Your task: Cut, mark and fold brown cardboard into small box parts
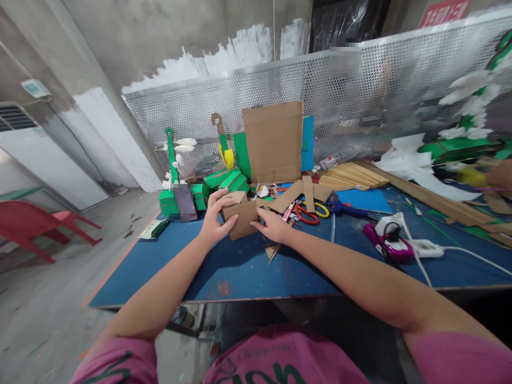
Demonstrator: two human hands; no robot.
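Observation:
Between my hands is a small cardboard box (242, 220), held up just above the blue table (240, 277). My left hand (218, 218) is closed around its left side, fingers over the top and thumb on the front face. With thumb and fingers, my right hand (272, 224) pinches the right edge of the front panel. Under my right wrist lie small cardboard scraps (272, 252). Close beyond that hand are red-handled scissors (306, 214) and yellow-handled scissors (322, 209). Green boxes (232, 180) sit just behind the cardboard box.
A large cardboard sheet (274, 141) leans against the perforated metal screen (192, 101). On the right lie a blue glue gun (348, 209), a purple-and-white device (388, 242) with cords, and long cardboard strips (432, 194). A red chair (36, 224) stands left of the table.

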